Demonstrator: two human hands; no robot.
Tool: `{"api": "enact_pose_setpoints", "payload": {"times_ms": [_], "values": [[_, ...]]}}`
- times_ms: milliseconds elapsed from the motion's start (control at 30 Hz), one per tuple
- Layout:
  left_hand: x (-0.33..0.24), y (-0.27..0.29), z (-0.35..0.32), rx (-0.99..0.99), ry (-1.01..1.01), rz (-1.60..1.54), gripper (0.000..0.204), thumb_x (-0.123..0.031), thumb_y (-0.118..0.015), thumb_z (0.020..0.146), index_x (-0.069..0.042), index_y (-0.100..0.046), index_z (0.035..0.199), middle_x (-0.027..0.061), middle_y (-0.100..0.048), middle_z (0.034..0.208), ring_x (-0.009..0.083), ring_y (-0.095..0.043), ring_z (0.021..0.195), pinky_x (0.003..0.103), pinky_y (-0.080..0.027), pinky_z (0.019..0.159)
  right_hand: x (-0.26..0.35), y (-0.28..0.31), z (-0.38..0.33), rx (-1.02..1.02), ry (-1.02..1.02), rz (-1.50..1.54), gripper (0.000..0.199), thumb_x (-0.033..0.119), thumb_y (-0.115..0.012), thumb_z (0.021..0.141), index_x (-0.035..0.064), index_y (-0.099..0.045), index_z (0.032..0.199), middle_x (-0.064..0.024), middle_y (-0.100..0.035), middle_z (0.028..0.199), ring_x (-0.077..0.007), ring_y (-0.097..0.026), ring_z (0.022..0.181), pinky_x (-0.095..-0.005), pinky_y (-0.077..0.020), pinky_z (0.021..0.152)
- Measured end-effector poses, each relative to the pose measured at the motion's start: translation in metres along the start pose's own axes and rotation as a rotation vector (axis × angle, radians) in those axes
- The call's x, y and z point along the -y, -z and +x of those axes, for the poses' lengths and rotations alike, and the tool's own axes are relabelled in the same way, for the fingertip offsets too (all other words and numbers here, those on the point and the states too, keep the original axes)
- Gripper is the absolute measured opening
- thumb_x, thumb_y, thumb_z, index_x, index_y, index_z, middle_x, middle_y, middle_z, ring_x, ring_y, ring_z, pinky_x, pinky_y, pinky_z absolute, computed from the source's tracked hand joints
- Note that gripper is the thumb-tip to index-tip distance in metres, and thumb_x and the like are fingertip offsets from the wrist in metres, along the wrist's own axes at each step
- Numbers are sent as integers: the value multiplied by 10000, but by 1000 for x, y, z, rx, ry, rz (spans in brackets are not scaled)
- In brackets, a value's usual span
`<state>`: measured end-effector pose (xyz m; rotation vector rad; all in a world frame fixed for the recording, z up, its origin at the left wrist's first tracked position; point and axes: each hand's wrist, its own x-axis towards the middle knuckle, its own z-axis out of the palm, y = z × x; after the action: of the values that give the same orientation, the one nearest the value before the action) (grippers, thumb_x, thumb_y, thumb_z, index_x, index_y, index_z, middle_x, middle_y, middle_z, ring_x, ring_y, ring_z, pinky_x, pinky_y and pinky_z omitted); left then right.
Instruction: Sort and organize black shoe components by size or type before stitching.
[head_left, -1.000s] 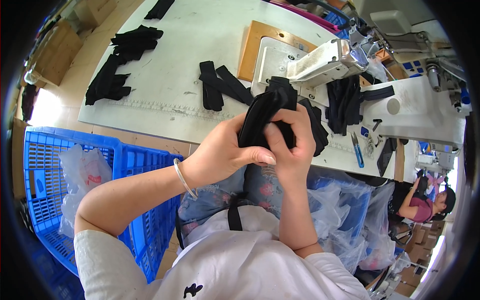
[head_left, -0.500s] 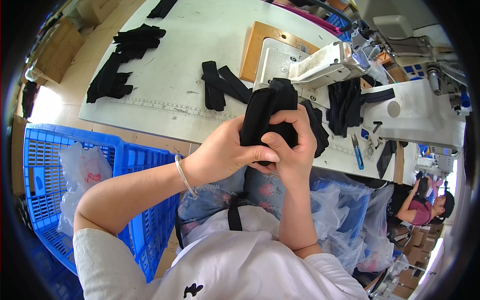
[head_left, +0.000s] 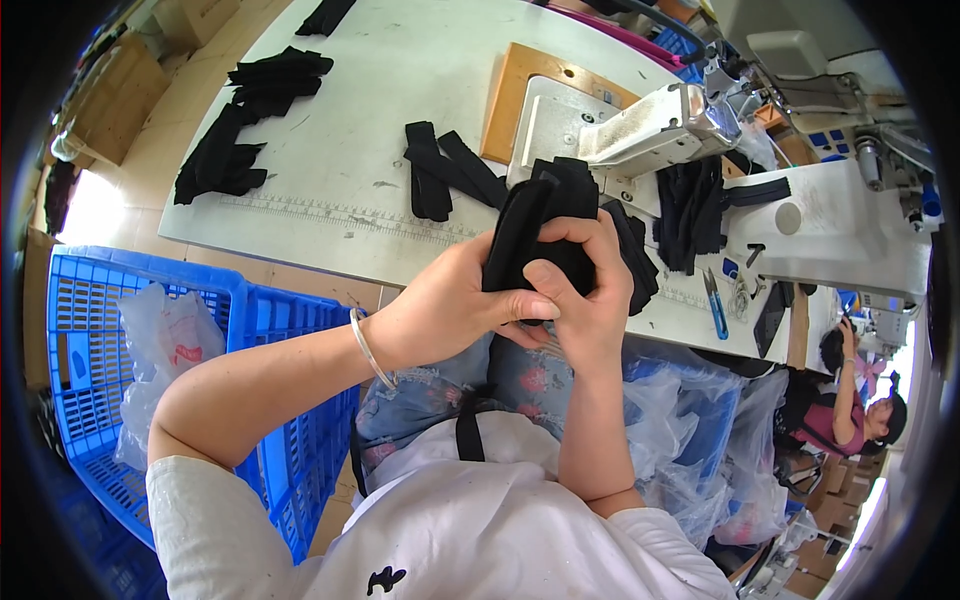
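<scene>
A thick bundle of folded black fabric strips (head_left: 518, 235) stands upright between my two hands, above the table's near edge. My left hand (head_left: 445, 300) grips its left side, with the thumb across the front. Wrapped round the right side is my right hand (head_left: 595, 290), its thumb close to the left thumb. More black strips (head_left: 637, 255) lie just beyond my right hand. Several loose black strips (head_left: 430, 175) rest on the white table (head_left: 390, 80) behind the bundle. Farther right, a pile of black strips (head_left: 690, 215) lies next to the sewing machine (head_left: 650, 125).
Blue-handled snips (head_left: 716, 303) lie on the table to the right. A blue plastic crate (head_left: 240, 300) with a clear bag stands at my left. Black fabric heaps (head_left: 225, 160) sit at the table's left edge. Clear plastic sheeting (head_left: 665, 425) hangs at right; another person (head_left: 840, 420) sits beyond.
The bundle's left strips have tilted slightly rightward at the top while both hands keep their grip. The other person has raised an arm.
</scene>
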<state>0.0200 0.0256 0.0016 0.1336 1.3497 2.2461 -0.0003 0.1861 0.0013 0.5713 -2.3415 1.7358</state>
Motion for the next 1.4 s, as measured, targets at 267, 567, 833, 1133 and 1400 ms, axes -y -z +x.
{"api": "enact_pose_setpoints", "payload": {"times_ms": [267, 567, 833, 1133, 1400], "values": [[-7, 0, -1, -25, 52, 181, 678, -165, -813, 759, 53, -409, 1258, 86, -605, 895, 126, -644, 652, 255, -571, 570, -9, -10, 0, -45, 1, -67, 173, 86, -695, 767, 49, -635, 924, -75, -535, 958, -206, -558, 906, -310, -454, 796], [4, 0, 0, -70, -46, 196, 825, -154, -853, 699, 2, -362, 1343, 81, -589, 946, 107, -619, 673, 247, -553, 513, -12, -8, 2, 94, -61, 22, 331, 243, -788, 702, 47, -636, 921, -89, -515, 960, -211, -553, 881, -309, -465, 751], [5, 6, 1, -61, 15, 223, 862, -167, -862, 688, 51, -343, 1341, 112, -575, 1004, 122, -634, 689, 253, -557, 526, -9, -14, -1, 51, -124, 89, 196, 164, -720, 786, 49, -626, 913, -91, -507, 955, -197, -545, 872, -302, -453, 759], [2, 3, -1, -54, -80, 222, 883, -224, -867, 684, 49, -342, 1339, 117, -580, 1006, 121, -636, 655, 244, -548, 525, -11, -15, -2, 34, -12, 48, 180, 95, -679, 777, 56, -611, 939, -83, -509, 1002, -204, -549, 887, -302, -452, 770], [-9, 2, -3, -75, 32, 281, 940, -249, -875, 663, 5, -303, 1365, 100, -560, 1034, 149, -639, 817, 279, -588, 578, -8, -21, -4, -118, -170, 258, 240, 154, -730, 752, 37, -610, 924, -76, -496, 976, -195, -539, 898, -303, -449, 774]]}}
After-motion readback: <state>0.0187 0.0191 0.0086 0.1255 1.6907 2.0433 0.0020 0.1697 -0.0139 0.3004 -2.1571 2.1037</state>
